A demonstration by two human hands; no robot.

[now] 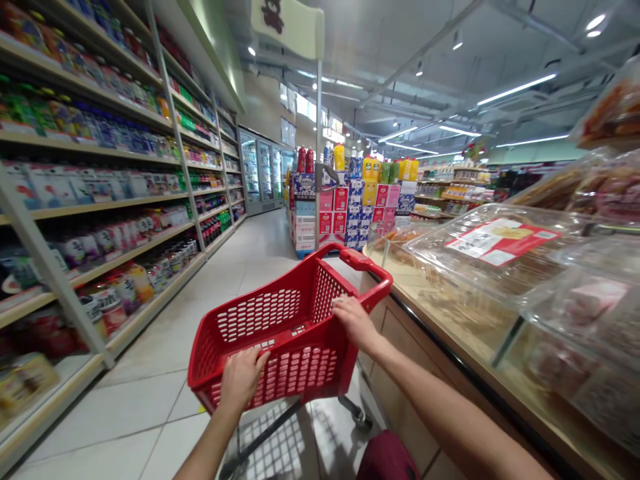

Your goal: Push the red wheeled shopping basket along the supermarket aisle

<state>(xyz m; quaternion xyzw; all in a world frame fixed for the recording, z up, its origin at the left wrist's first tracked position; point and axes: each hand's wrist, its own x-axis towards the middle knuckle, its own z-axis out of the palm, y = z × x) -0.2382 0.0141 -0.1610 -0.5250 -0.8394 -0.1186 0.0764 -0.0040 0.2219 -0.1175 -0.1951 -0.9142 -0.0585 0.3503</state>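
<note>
A red plastic shopping cart [300,373] stands sideways before me, its basket empty and its push handle at the right end. My left hand [243,375] is closed over the near rim of the basket, fingertips on the inner side. Farther right, my right hand [353,320] grips the same rim close to the corner below the handle, its fingers bent over the edge. The undersides of both hands are hidden. Dark legs and a caster show beneath the basket.
Shelves of drinks [125,173] line the left side. A counter [450,353] with clear packed food trays [500,247] runs close along the right. Stacked cartons and bottles [350,207] stand ahead, glass-door fridges [260,167] behind at left. Tiled floor [220,280] lies between.
</note>
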